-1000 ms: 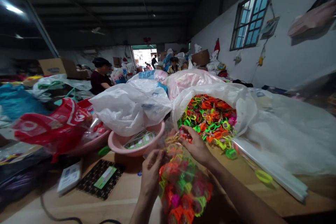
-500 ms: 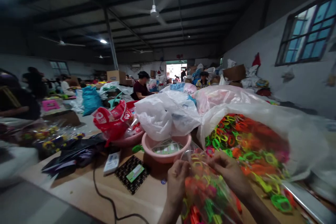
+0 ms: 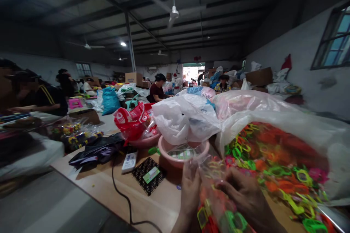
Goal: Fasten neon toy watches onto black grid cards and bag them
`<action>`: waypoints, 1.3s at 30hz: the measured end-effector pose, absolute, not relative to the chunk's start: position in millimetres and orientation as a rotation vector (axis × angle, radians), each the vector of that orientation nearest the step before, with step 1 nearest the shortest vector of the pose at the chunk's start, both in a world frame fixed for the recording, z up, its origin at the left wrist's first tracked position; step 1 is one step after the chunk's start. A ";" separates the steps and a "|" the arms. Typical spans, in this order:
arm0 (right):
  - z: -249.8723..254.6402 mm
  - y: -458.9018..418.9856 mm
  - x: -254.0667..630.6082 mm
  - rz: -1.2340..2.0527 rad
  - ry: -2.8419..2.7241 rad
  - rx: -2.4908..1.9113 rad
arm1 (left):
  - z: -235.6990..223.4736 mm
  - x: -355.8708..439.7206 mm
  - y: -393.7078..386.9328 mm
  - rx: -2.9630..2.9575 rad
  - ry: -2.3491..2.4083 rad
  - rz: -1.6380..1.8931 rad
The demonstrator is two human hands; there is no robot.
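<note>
A clear plastic bag (image 3: 216, 198) filled with bright plastic pieces, some shaped like toy glasses, is in front of me at the table's near edge. My left hand (image 3: 190, 185) grips its upper left side, fingers closed on the film. On the right side of its opening, my right hand (image 3: 239, 189) pinches the plastic between thumb and fingers. Just right of my hands, a heap of orange, green, yellow and pink toy glasses (image 3: 287, 178) spills from a large white sack (image 3: 322, 127). Motion blurs the bag's top.
Behind my hands stands a pink basin (image 3: 166, 153) with green-and-white cards in it. Left of it lie a black lattice tray (image 3: 142, 185), a white box (image 3: 129, 162), a black cable (image 3: 123, 193) and a folded dark umbrella-like cloth (image 3: 95, 153). Co-workers sit farther back.
The view has turned left, so the scene sits farther right. My right hand has come nearer and lower along the bag's edge; my left hand still holds the other side.
</note>
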State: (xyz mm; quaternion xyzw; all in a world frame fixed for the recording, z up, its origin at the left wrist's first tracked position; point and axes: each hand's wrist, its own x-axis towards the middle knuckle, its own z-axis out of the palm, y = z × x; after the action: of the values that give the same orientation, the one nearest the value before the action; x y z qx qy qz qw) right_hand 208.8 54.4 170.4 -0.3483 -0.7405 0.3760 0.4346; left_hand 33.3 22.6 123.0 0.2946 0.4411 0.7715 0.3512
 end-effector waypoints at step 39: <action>162.1 71.8 218.4 1.162 -1.481 -0.940 | 141.4 21.4 -30.3 1.038 1.218 1.940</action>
State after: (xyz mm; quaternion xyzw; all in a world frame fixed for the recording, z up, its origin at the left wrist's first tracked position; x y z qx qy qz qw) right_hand 218.4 71.8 162.1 -0.3882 -0.6113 0.4795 0.4958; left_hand 21.4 -30.3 141.4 0.3927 0.4606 0.7338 0.3085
